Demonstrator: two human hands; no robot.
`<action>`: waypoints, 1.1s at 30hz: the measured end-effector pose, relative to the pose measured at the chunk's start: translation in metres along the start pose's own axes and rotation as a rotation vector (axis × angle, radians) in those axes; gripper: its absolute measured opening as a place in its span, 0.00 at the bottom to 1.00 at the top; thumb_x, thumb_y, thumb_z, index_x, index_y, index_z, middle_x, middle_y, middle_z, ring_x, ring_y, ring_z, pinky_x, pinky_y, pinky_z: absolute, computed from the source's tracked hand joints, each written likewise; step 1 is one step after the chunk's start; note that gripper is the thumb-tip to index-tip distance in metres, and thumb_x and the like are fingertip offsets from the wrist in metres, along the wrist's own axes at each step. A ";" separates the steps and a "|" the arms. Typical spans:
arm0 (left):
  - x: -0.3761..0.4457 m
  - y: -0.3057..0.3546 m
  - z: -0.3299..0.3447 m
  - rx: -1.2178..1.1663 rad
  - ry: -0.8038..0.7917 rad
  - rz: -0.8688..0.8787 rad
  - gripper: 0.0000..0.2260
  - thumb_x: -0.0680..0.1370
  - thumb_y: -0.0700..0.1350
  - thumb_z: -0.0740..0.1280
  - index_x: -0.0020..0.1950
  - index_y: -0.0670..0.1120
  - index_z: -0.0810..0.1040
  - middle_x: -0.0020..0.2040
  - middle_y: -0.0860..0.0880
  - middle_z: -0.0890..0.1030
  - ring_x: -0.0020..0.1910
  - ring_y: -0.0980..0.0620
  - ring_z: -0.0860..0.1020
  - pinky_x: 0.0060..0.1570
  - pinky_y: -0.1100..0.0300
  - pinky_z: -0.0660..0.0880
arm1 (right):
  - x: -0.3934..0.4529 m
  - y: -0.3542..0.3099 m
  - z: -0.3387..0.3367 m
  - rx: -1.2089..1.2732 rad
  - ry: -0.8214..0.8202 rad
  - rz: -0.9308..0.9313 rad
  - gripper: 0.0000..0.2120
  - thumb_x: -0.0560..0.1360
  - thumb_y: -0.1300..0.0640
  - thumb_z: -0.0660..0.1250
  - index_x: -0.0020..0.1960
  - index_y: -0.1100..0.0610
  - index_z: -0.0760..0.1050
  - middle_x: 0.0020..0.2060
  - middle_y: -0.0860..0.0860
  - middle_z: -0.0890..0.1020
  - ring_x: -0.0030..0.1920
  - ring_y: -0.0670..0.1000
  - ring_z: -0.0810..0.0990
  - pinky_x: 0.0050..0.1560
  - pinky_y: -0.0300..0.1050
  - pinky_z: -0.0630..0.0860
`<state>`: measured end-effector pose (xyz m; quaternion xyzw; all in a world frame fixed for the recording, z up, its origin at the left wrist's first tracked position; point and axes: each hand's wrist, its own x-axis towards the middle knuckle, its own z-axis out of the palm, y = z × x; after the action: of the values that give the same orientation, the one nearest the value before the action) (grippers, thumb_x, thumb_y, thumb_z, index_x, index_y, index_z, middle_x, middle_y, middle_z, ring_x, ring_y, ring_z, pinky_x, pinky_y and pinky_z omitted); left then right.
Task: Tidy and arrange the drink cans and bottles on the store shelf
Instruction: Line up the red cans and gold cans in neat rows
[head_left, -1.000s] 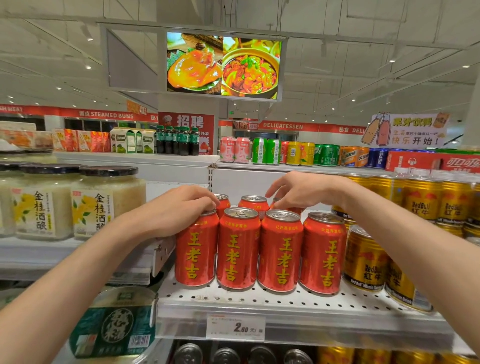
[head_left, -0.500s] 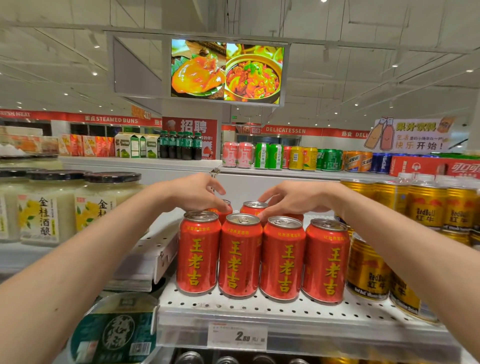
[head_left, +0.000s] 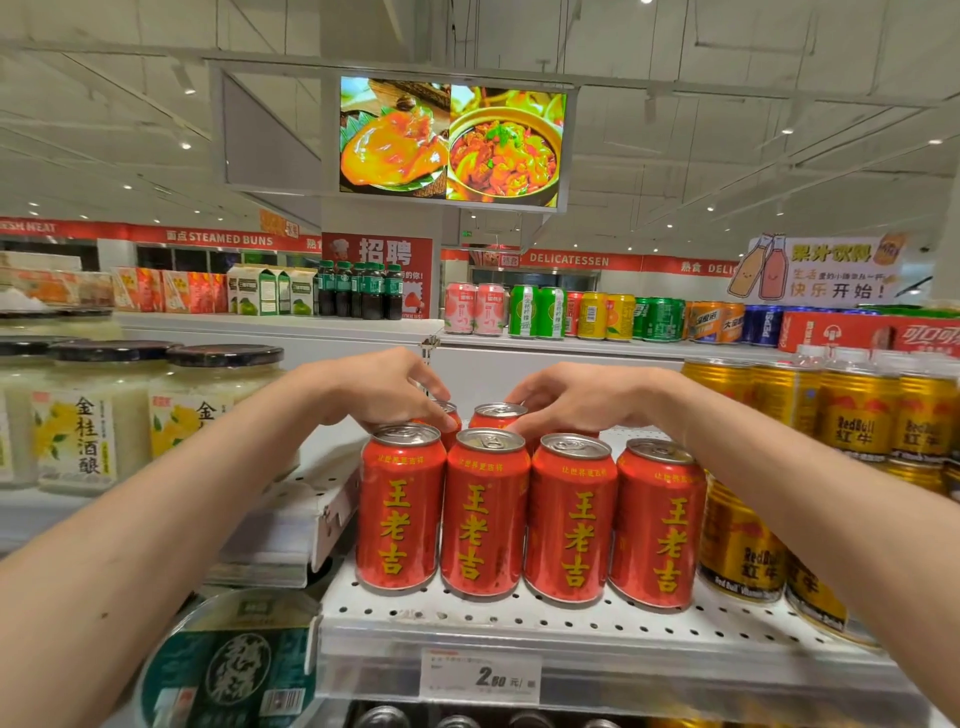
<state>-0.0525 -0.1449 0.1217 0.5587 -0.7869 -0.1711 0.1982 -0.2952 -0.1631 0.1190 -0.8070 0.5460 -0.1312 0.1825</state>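
A front row of several red herbal-tea cans (head_left: 485, 512) with yellow characters stands on the white perforated shelf (head_left: 519, 618). Behind it, the tops of two more red cans show, one at the rear left (head_left: 445, 410) and one in the rear middle (head_left: 497, 410). My left hand (head_left: 384, 389) reaches over the front row, its fingertips curled on the rear left can's top. My right hand (head_left: 571, 400) is cupped over a rear can that it mostly hides, with its fingertips touching the rear middle can's rim.
Gold Red Bull cans (head_left: 857, 415) crowd the right side, some lying tilted low down (head_left: 743, 551). Jars of rice wine (head_left: 88, 415) stand on the left shelf. A price tag (head_left: 480, 675) hangs on the shelf edge. Mixed cans (head_left: 550, 312) line the top shelf.
My left hand left the front left can's top and went back to the rear left can. My right hand stayed over the rear cans. The front row has not moved.
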 end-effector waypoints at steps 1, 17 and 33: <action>-0.002 0.000 -0.001 -0.004 -0.008 -0.003 0.23 0.72 0.55 0.76 0.65 0.52 0.80 0.63 0.48 0.79 0.59 0.48 0.79 0.55 0.51 0.80 | 0.001 -0.002 0.001 0.000 -0.002 -0.012 0.27 0.73 0.41 0.74 0.68 0.51 0.76 0.60 0.47 0.84 0.58 0.49 0.83 0.64 0.53 0.79; -0.004 -0.001 0.003 -0.097 0.005 0.068 0.19 0.75 0.55 0.73 0.65 0.52 0.81 0.61 0.53 0.81 0.59 0.52 0.79 0.55 0.57 0.76 | -0.011 -0.006 -0.005 -0.052 -0.003 -0.006 0.31 0.68 0.37 0.76 0.68 0.43 0.76 0.64 0.45 0.81 0.63 0.49 0.80 0.67 0.52 0.76; -0.003 0.009 0.015 -0.117 -0.025 0.118 0.14 0.77 0.57 0.70 0.59 0.53 0.84 0.55 0.56 0.84 0.53 0.56 0.82 0.48 0.59 0.79 | -0.034 0.016 -0.014 -0.027 0.053 0.139 0.22 0.77 0.51 0.73 0.70 0.48 0.75 0.68 0.54 0.77 0.63 0.56 0.79 0.63 0.58 0.79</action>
<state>-0.0662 -0.1383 0.1126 0.4965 -0.8097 -0.2117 0.2305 -0.3265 -0.1392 0.1244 -0.7658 0.6072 -0.1322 0.1657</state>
